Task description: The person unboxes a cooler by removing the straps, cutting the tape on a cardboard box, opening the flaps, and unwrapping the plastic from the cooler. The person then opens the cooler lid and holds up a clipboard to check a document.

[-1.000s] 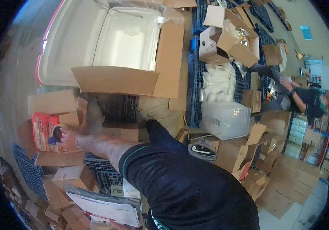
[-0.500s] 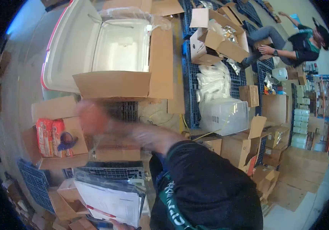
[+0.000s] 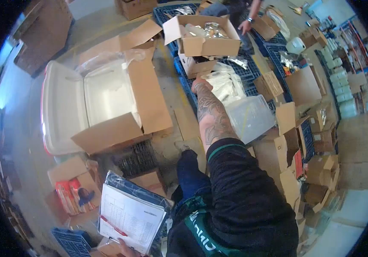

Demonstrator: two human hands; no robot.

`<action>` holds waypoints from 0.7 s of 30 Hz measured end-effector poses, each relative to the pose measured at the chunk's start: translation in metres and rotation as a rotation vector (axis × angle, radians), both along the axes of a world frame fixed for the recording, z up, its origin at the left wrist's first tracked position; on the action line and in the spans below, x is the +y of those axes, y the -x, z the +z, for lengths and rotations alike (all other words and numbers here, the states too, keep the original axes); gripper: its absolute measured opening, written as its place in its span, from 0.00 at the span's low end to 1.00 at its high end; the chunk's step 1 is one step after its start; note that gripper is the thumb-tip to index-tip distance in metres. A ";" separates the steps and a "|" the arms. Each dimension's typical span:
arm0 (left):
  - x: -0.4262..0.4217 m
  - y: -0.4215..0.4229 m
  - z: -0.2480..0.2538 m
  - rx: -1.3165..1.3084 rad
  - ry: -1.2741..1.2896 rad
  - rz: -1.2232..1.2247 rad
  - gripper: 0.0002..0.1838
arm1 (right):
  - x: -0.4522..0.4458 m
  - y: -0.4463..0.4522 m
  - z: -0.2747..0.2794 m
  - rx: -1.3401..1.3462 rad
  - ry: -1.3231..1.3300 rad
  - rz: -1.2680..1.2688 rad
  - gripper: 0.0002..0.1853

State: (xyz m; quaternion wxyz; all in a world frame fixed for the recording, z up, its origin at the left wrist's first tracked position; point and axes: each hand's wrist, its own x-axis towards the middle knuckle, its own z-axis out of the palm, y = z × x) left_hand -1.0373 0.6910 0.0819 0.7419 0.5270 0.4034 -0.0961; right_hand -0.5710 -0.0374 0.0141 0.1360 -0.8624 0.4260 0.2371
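Note:
My right hand (image 3: 201,85) reaches out, arm extended, to the near edge of a pile of white plastic bags (image 3: 224,87) on a blue pallet; its fingers are too small to make out. At the bottom, my left hand (image 3: 127,249) grips the lower edge of a clipboard (image 3: 160,205) with printed sheets (image 3: 130,216) and a red pen (image 3: 114,227) on it. Just beyond my right hand stands a white carton (image 3: 194,66), with an open box of silvery packets (image 3: 211,46) on top. A clear plastic bin (image 3: 251,118) lies beside the bags.
At left a white cooler (image 3: 109,92) stands open in a cardboard box. Below it, a carton holds red packages (image 3: 70,197) and a tape roll (image 3: 84,195). Another person's hand (image 3: 244,27) shows at the top. Open cartons (image 3: 274,156) crowd the right side.
My right hand has moved from the carton of red packages, where it touched the tape roll, across to the white bags. The view has turned, and the clipboard is seen more fully. The other person has shifted.

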 end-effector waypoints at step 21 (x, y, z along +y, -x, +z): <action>-0.220 -0.239 0.071 0.008 -0.234 -0.144 0.26 | -0.045 0.116 0.386 -2.035 -0.447 0.843 0.44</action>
